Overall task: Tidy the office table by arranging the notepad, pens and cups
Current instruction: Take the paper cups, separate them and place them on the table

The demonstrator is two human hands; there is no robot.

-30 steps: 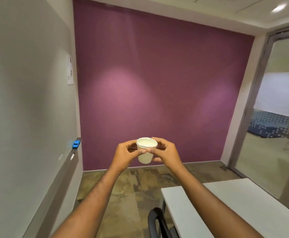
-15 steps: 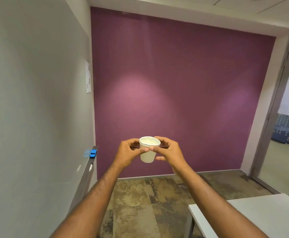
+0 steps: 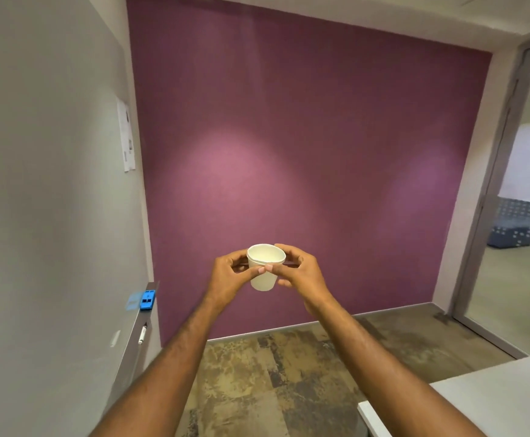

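A small white paper cup [image 3: 265, 272] is held upright in mid-air at arm's length, in front of the purple wall. My left hand [image 3: 227, 279] pinches its left side near the rim with thumb and fingers. My right hand [image 3: 299, 272] wraps its right side, thumb across the front. The cup looks empty from this angle. A corner of the white office table [image 3: 465, 405] shows at the bottom right, well below and to the right of the cup. No notepad or pens on the table are in view.
A whiteboard [image 3: 46, 216] covers the left wall, with a blue eraser [image 3: 148, 300] and a marker [image 3: 143, 334] on its tray. A paper sheet [image 3: 126, 137] is pinned beside it. A glass door [image 3: 528, 190] stands at the right. Patterned brown floor lies below.
My view has swung left then slightly back right, so less of the table shows than a second ago. Both hands keep the same hold on the cup.
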